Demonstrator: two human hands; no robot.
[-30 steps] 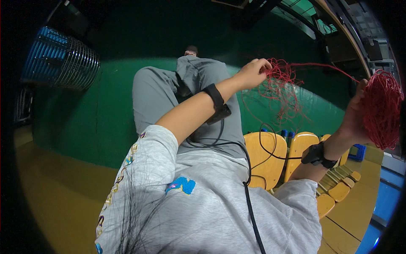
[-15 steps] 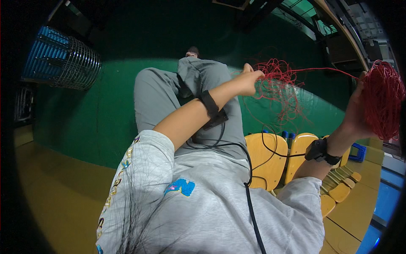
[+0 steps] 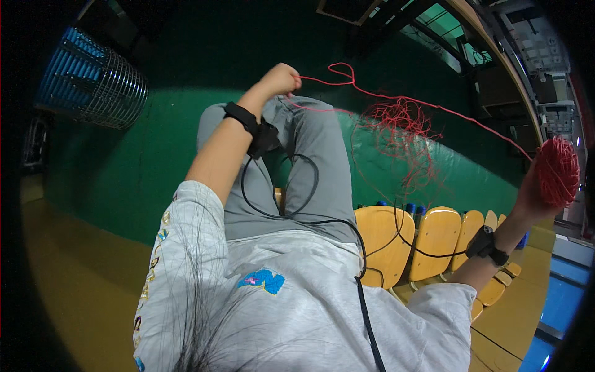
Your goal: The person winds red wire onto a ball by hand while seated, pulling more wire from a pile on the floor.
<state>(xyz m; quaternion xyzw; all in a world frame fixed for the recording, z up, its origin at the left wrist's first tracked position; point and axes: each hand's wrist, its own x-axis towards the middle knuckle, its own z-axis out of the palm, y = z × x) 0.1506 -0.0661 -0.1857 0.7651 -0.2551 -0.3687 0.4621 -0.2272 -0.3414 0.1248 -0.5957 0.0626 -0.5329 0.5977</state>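
Observation:
Above my knees, my left hand (image 3: pixel 281 81) is closed on a strand of red string. From it the red string (image 3: pixel 462 116) runs across to the right, with a small loop along the way. My right hand (image 3: pixel 533 193) is raised at the far right, its fingers wrapped behind a ball of red string (image 3: pixel 557 173). Between the two hands hangs a loose red tangle (image 3: pixel 403 127), and a second, slack strand joins it to my left hand. Black bands with small boxes sit on both wrists, and a black cable (image 3: pixel 331 222) lies over my lap.
Yellow wooden chairs (image 3: pixel 385 242) stand in a row on my right. A stack of blue-seated metal stools (image 3: pixel 93 80) is at the far left. Green floor (image 3: pixel 161 155) lies ahead, with dark furniture and a wooden-edged table (image 3: pixel 496 65) at the far right.
My left hand has moved left, away from the tangle, drawing out string with a loop in it. My right hand and the ball have shifted slightly down, and the ball has turned.

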